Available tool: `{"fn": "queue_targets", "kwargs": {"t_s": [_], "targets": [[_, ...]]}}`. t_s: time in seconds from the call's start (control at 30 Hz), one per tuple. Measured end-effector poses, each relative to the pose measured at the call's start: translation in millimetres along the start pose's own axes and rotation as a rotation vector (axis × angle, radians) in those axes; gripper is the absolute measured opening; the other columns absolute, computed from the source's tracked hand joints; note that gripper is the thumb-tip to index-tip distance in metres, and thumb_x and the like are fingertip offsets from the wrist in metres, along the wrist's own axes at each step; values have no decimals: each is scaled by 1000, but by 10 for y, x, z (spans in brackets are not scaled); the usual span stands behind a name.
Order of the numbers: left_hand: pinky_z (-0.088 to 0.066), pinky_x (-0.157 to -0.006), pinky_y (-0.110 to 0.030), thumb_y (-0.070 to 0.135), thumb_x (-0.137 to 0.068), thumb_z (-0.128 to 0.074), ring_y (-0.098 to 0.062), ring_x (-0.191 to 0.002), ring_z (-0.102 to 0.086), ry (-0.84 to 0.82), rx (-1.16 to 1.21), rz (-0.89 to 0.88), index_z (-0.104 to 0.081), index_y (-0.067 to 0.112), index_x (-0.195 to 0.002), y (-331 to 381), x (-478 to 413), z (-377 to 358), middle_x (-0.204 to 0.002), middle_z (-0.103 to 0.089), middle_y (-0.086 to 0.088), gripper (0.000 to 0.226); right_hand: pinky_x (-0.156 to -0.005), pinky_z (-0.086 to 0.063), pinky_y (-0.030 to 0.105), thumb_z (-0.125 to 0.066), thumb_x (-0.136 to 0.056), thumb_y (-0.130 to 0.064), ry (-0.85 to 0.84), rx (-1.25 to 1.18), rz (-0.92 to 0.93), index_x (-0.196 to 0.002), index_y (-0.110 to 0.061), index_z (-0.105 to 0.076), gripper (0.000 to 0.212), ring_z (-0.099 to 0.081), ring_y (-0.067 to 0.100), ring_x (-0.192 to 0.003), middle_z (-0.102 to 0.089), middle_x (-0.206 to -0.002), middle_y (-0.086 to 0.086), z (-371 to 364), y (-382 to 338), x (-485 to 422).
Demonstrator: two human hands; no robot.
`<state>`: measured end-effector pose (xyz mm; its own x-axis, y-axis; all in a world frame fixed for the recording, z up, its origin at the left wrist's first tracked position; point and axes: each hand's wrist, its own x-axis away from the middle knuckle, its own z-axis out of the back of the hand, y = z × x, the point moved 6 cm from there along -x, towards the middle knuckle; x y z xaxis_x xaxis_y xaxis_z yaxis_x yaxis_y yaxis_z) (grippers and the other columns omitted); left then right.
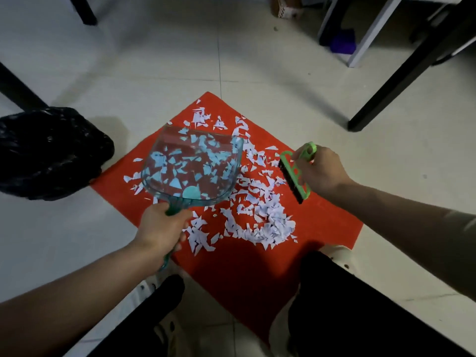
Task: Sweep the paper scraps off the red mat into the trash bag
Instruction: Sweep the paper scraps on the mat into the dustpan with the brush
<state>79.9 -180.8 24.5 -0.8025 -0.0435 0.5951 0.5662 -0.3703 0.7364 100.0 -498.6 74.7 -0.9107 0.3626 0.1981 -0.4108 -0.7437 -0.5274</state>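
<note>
A red mat (247, 274) lies on the tiled floor, turned like a diamond. White paper scraps (260, 215) are strewn over its far and middle parts, thickest in a curved heap near the centre. My left hand (161, 226) grips the handle of a clear teal dustpan (192, 166), held above the mat's left half; scraps show through it. My right hand (320, 173) grips a green hand brush (295, 176) with black bristles over the mat's right side. A black trash bag (49, 153) sits on the floor left of the mat.
Black table legs (401, 81) and a white furniture leg (371, 34) stand at the back right, another dark leg (18, 88) at the left. My dark trouser legs (342, 305) and light shoes (337, 253) are at the mat's near edge.
</note>
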Motion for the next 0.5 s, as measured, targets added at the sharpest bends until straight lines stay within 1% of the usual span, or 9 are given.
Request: {"fn": "queue_targets", "kwargs": {"t_s": [0.1, 0.23, 0.37, 0.43, 0.5], "targets": [[-41, -43, -26, 16, -91, -61, -15, -47, -47, -9, -14, -10, -57, 6, -81, 25, -188, -279, -64, -54, -7, 15, -66, -56, 40, -45, -96, -21, 80, -77, -68, -100, -12, -62, 20, -68, 31, -70, -68, -76, 13, -149, 456, -160], [-42, -44, -28, 17, -90, -61, -14, -48, -49, -44, -43, -5, -57, 7, -77, 23, -305, -605, -64, -55, -8, 17, -70, -58, 47, -47, -96, -20, 143, -212, -124, -101, -13, -62, 17, -67, 30, -75, -67, -86, 10, -370, 918, -254], [-42, -42, -27, 16, -90, -61, -15, -45, -48, -66, -71, 5, -57, 2, -75, 18, -397, -811, -55, -52, -9, 21, -77, -54, 43, -47, -93, -16, 297, -275, -198, -101, -13, -63, 18, -61, 25, -86, -63, -97, 7, -393, 1179, -358], [-42, -42, -27, 17, -91, -60, -15, -44, -47, -79, -66, 8, -57, 2, -75, 29, -443, -895, -54, -51, -9, 22, -78, -52, 40, -47, -93, -16, 347, -268, -221, -100, -13, -63, 17, -58, 24, -88, -63, -101, 11, -403, 1280, -406], [-42, -43, -27, 17, -92, -59, -14, -44, -47, -92, -67, 7, -58, 1, -77, 47, -481, -969, -55, -51, -10, 22, -79, -49, 38, -47, -93, -16, 356, -250, -224, -101, -13, -62, 17, -58, 28, -91, -62, -103, 14, -434, 1371, -442]]}}
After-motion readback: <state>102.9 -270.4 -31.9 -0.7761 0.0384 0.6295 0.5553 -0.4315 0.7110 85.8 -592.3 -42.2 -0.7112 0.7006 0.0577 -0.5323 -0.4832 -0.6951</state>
